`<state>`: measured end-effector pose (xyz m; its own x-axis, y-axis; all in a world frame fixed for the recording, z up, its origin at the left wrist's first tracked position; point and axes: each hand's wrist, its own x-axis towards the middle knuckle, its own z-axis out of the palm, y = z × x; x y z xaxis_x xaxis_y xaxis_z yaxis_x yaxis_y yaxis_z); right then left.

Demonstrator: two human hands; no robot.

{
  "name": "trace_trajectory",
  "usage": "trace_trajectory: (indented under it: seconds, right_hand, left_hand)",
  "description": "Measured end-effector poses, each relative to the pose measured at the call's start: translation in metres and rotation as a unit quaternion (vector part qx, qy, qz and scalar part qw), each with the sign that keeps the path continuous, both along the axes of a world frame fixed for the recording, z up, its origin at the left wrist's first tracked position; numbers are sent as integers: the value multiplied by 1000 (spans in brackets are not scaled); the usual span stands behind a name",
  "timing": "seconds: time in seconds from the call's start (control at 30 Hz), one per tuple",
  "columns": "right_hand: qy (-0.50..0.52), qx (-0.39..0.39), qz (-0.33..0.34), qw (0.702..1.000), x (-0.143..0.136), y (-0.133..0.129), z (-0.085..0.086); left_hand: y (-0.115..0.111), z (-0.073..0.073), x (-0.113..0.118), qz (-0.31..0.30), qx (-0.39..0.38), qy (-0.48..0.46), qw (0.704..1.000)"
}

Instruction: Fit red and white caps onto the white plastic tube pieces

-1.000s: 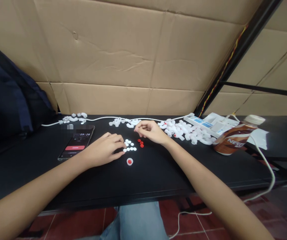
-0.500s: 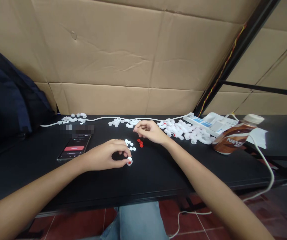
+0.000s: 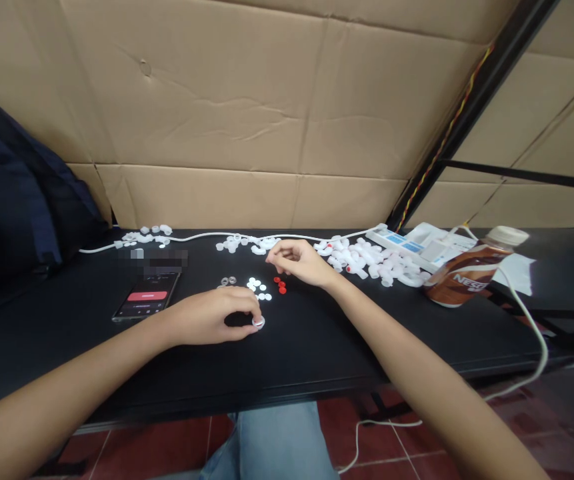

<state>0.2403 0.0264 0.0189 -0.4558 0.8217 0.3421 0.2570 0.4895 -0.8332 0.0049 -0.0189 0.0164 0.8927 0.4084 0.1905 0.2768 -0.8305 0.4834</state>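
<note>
Thumb and index finger of my left hand (image 3: 221,315) close on a small round white piece (image 3: 259,323) low over the black table (image 3: 307,360). My right hand (image 3: 299,261) hovers farther back with its fingers curled together; whatever its fingertips may hold is too small to make out. Several white discs (image 3: 263,288) lie between the hands. Just below the right fingertips are several red discs (image 3: 282,290). Behind the left hand sit a few clear rings (image 3: 232,281).
A phone (image 3: 147,297) lies left of my left hand. White curved pieces (image 3: 367,257) are heaped at the back right, beside a box (image 3: 407,248) and a brown bottle (image 3: 469,273). A white cable (image 3: 207,235) runs along the back; a dark bag (image 3: 21,193) stands left.
My left fingers have lowered slightly, and the white disc now sits down on the round piece, covering the red seen inside it before. The right hand has hardly moved.
</note>
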Motion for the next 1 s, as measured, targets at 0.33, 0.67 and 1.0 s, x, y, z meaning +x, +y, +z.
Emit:
trace_trajectory:
  seconds: [0.33, 0.67, 1.0]
  right_hand:
    - [2, 3, 8, 1000, 1, 1, -1]
    - [-9, -1, 1, 1000, 0, 0, 1]
    - [-22, 6, -2, 1000, 0, 0, 1]
  left_hand:
    - [-3, -1, 1, 37, -6, 6, 999]
    - [-3, -6, 3, 21, -13, -5, 1000]
    - [2, -9, 3, 51, -10, -48, 998]
